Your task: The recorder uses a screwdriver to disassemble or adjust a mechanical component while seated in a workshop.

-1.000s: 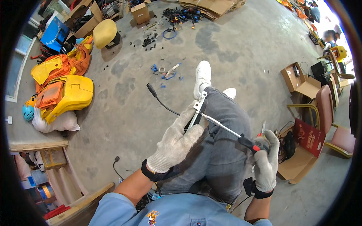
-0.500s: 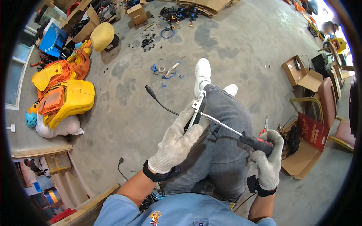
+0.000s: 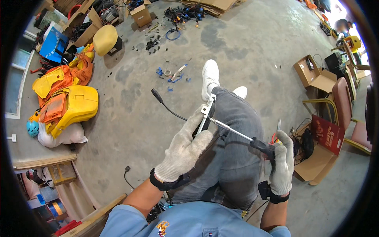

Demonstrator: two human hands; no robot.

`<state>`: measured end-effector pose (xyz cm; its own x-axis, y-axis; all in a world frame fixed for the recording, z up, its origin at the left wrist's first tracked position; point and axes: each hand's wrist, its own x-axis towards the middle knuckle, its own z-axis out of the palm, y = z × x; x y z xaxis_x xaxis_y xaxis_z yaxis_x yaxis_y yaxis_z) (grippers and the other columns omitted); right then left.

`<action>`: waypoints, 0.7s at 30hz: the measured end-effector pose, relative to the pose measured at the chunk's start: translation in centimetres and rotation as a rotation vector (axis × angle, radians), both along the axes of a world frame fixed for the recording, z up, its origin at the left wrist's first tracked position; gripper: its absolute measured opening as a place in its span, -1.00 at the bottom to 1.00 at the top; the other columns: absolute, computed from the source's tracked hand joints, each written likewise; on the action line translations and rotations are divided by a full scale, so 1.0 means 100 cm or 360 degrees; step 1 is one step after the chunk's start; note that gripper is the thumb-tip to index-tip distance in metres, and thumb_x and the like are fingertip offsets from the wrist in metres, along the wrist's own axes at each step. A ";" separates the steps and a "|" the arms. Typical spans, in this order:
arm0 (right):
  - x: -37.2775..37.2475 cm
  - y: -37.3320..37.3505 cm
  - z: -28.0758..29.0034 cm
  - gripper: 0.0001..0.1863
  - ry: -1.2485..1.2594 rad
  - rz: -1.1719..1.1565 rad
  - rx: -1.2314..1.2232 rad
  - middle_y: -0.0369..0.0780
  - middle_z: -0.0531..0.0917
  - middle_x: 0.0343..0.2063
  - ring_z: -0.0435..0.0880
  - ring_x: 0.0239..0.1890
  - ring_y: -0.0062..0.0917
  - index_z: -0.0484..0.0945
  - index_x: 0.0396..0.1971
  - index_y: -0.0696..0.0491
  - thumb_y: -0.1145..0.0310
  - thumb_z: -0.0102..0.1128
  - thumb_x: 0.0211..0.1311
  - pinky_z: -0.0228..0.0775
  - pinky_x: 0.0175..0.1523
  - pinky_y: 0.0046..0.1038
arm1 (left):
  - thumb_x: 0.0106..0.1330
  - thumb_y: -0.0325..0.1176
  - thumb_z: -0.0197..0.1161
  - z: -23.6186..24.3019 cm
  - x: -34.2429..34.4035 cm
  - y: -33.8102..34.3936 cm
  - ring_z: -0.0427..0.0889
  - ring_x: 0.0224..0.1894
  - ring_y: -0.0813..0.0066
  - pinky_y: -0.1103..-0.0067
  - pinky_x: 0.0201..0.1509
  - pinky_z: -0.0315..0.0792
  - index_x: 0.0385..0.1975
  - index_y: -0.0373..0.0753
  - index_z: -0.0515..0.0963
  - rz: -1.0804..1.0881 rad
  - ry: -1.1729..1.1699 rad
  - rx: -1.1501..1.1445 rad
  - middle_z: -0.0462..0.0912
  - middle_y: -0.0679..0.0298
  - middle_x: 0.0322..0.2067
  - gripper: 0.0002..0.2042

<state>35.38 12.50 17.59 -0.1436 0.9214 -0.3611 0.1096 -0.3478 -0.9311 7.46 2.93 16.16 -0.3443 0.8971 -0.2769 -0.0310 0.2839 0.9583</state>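
1. A white bracket [image 3: 206,110] with a dark backing is gripped in the gloved left hand [image 3: 183,150], its thumb on the near side and its fingers on the left.
2. The bracket is held near the middle of the scene, in front of a grey trouser leg [image 3: 239,118]; whether it is rested on the leg cannot be told.
3. A black cable [image 3: 171,111], ended by a plug, is seen extending to the far left from beside the left hand.
4. A screwdriver [image 3: 257,145] is gripped by its dark handle in the gloved right hand [image 3: 282,168], with the fingers curled around it.
5. The screwdriver's shaft is pointed left and slightly far, its tip brought up to the bracket's right edge; exact contact cannot be made out.
6. On the right, an open cardboard box [image 3: 312,170] is placed beside a chair [image 3: 342,100].
7. On the left, yellow plastic shells [image 3: 83,102] are piled.
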 end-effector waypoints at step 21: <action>-0.007 0.000 0.029 -0.25 -0.0014 0.0136 -0.0275 -0.13 0.53 0.04 0.62 -0.18 -0.57 0.22 0.44 0.17 0.59 0.19 0.20 0.56 -0.14 -0.55 | 0.52 -0.32 0.21 -0.001 0.000 -0.003 0.64 0.02 0.54 0.49 0.05 0.64 0.57 -0.29 0.21 0.0007 -0.0067 -0.0062 0.57 0.25 0.05 -0.35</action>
